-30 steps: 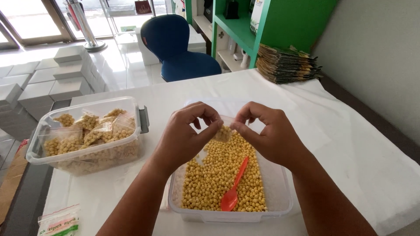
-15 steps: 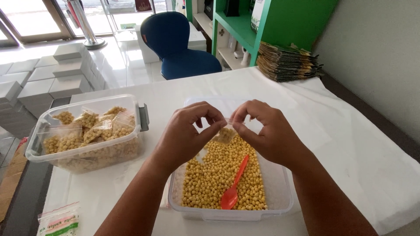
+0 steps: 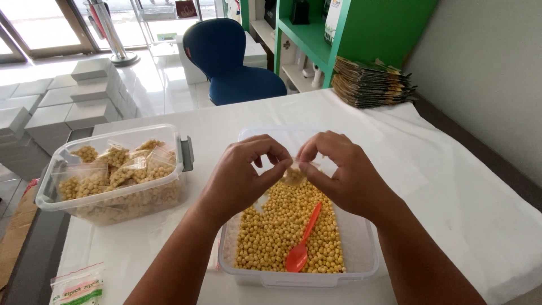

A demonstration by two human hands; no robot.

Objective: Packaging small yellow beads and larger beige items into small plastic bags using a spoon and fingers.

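Head view: both hands pinch a little clear bag of yellow pellets at the centre of the frame, just above the tub. Left hand grips its left top corner, right hand the right, thumbs and forefingers closed on the strip. I'd guess the bag is light, floppy and a bit slick, so the stiffer seal edge is the spot to hold. An orange spoon lies in the pellets. The bin of filled bags sits centre left. Versus a second ago, the bag rides a touch higher and the hands barely shifted.
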